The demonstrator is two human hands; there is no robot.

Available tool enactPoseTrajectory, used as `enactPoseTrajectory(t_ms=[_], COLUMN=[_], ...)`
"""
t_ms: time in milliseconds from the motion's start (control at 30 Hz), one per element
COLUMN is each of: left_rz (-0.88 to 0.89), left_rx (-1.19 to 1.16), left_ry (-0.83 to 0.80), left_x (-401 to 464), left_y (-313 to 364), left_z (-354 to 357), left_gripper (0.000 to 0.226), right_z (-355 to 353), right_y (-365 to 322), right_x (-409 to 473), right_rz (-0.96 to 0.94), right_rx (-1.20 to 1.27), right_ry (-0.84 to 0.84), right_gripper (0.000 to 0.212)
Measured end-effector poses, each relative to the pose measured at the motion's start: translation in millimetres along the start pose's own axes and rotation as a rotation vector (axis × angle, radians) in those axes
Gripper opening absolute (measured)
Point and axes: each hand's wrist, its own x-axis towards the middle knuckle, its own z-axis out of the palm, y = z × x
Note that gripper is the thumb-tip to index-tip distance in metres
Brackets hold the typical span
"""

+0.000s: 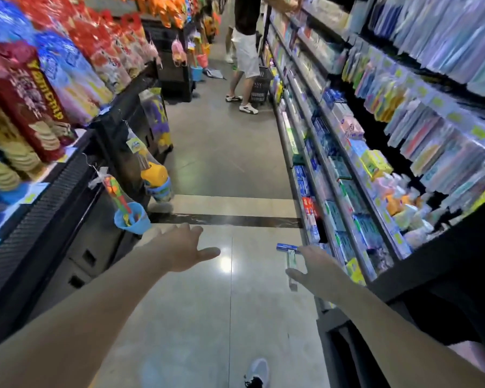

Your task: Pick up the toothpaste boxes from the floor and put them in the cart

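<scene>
Two toothpaste boxes lie on the shiny floor beside the right-hand shelf: a blue box (285, 247) and a pale green-white box (291, 263) that runs toward me. My right hand (315, 264) hovers just over them with fingers spread and partly covers both. It holds nothing. My left hand (184, 247) stretches out over bare floor to the left, fingers straight and empty. No cart shows in this view.
Shelves of toothpaste (333, 208) line the right side, snack shelves (39, 107) the left with hanging toy buckets (132, 218). A person (245, 51) stands far down the aisle by a black basket (261, 85). My shoe (256, 372) is at the bottom.
</scene>
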Motion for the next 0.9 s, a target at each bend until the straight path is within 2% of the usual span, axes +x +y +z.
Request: enactPoseTrajectory(t_ms=[267,500,900], left_rz=[-0.034,-0.015,0.263], left_rx=[-0.066,-0.018,0.099], left_ry=[0.081,0.074,-0.019], left_x=[116,217,441], left_y=[23,16,-14], left_z=[-87,-134,-211], left_gripper=[0.081,0.089,0.084], right_z=[-76,-109,-131], right_y=[37,35,3], right_x=[144,240,388], right_rz=[-0.018,-0.028,0.198], right_rx=[0.005,-0.046,0.06], right_ry=[-0.043,-0.018,0.005], right_gripper=[0.077,0.074,0.072])
